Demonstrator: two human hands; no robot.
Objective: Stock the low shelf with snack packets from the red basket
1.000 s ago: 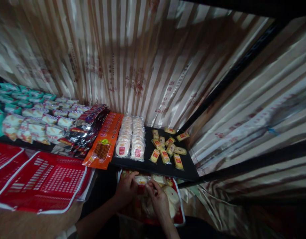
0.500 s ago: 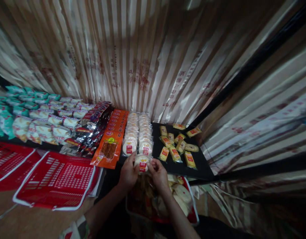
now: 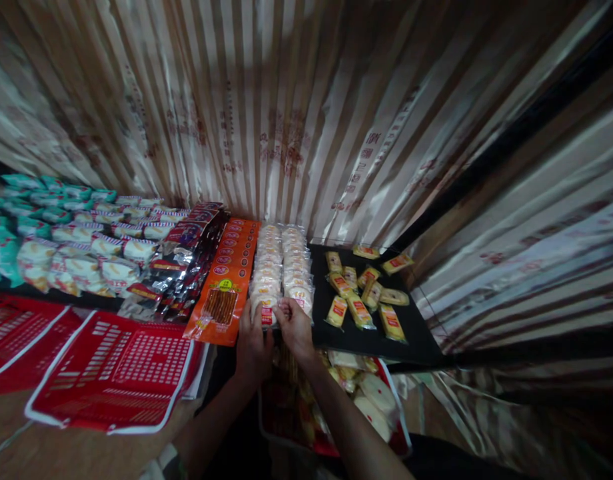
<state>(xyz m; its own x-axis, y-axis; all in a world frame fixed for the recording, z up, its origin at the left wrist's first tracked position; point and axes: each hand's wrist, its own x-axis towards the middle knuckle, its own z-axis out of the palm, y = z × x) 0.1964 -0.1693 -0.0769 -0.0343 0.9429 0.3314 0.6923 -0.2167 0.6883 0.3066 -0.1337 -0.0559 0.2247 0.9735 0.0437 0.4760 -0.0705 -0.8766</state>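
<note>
Your left hand (image 3: 253,340) and right hand (image 3: 295,325) meet at the lower centre of the frame, both grasping one round white cake packet (image 3: 268,313) and holding it at the near end of the left of two cake rows (image 3: 281,263) on the black shelf (image 3: 416,343). Judged from the layout, stocking is partly done: both rows run deep toward the back, while the red basket (image 3: 401,433) below your forearms holds more round packets waiting to go up. Right of the rows, yellow bar packets (image 3: 361,293) lie loosely scattered, with bare black surface near the shelf's front and right edges. Left of the rows, orange packets (image 3: 226,287) lie just beside them, leaving no gap on that side. The striped foil curtain (image 3: 286,120) closes the back; flattened red baskets (image 3: 111,363) occupy the lower left.
</note>
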